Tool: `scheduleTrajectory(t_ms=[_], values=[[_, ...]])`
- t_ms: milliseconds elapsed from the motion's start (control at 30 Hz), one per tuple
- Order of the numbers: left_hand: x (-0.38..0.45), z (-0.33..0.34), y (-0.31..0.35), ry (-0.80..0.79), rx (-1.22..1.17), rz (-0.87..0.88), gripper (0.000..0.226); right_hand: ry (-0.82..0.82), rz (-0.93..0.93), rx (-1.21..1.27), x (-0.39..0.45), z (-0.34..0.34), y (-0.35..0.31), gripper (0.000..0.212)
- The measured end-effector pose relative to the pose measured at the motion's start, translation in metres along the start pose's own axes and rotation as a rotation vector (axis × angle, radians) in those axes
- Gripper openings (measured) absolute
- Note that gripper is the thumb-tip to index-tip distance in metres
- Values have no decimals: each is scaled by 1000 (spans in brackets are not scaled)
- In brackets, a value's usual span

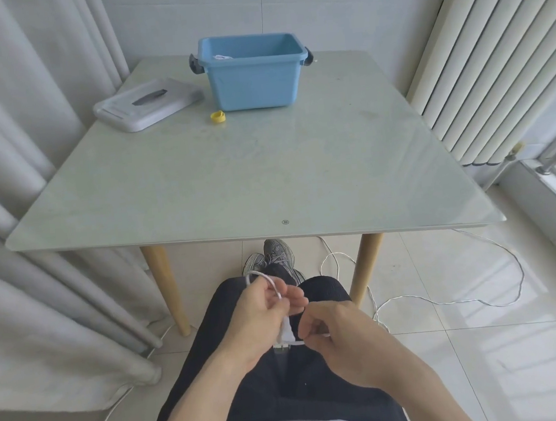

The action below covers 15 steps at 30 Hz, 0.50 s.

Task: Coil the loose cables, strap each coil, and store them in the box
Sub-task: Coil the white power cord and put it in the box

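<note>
We see the cable (503, 302) as a thin white cord, most of it lying loose on the pale floor tiles to the right of the table (250, 179), where it runs in wide, untidy curves past the right table leg and back toward the lap. Its near end is a white plug (286, 333) with a metal tip, and that end is up over the dark trousers, between the two hands.

The left hand (263, 317) holds the plug end, fingers curled round it, with a small loop of cord arching over the fingertips. The right hand (335, 330) is closed in a pinch on the cord just beside the plug, the two hands nearly touching.

On the far side of the table stands the box (253, 77), a blue plastic tub with dark clips at both ends and no lid on it. A bit of white shows inside it near the left back corner; we cannot tell exactly what it is. The lid (147, 104), light grey, lies flat on the table to the left of the box. A strap (217, 117), a small yellow roll, lies just in front of the box's left corner
</note>
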<state>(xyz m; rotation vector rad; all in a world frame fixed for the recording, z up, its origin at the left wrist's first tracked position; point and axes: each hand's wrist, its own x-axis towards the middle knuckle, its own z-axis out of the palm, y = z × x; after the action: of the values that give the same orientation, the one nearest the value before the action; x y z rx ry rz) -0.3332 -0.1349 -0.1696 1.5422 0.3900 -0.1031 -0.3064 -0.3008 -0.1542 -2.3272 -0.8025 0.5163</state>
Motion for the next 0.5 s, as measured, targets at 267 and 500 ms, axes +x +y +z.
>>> scheduleTrajectory(t_ms=[267, 500], values=[[-11, -8, 11, -511, 199, -117, 59, 287, 56, 25, 8, -2, 10, 32], [-6, -17, 6, -536, -145, -207, 48, -32, 28, 589, 11, 13, 21, 61]])
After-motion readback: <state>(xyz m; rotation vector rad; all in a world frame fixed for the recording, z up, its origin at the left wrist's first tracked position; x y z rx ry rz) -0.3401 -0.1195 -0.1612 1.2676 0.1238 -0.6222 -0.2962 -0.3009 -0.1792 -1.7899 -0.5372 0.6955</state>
